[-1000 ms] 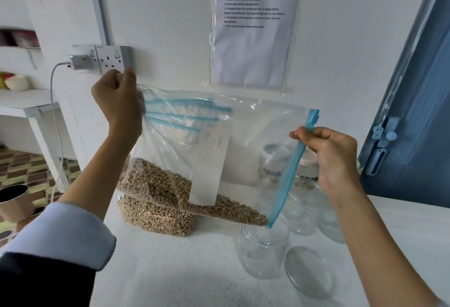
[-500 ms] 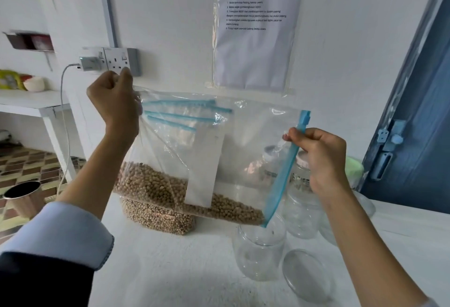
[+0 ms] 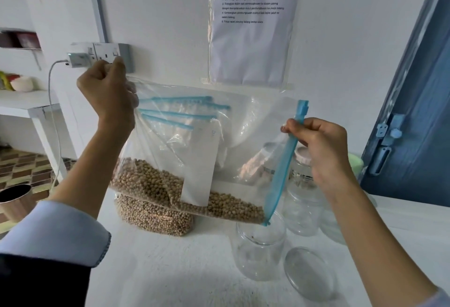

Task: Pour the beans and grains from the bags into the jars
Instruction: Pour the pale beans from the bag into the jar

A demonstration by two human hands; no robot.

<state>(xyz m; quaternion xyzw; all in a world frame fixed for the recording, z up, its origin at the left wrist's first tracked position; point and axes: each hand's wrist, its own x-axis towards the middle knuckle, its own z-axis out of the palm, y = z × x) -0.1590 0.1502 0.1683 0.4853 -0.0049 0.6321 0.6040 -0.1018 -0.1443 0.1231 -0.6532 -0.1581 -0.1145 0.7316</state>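
While the left hand (image 3: 107,92) grips the zip bag (image 3: 194,151) by its raised corner, the right hand (image 3: 319,146) pinches the blue zip strip (image 3: 285,168) — soybeans (image 3: 170,192) slope toward the open jar (image 3: 259,248) below the right hand, likely for pouring.

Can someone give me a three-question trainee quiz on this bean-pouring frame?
1. True or false: the left hand holds the bag higher than the right hand does.
2. Which end of the blue zip strip hangs over the open jar: A upper, B lower?
3. What lies on the table right of that jar?

Key: 1 true. 2 B. 3 a clear lid.
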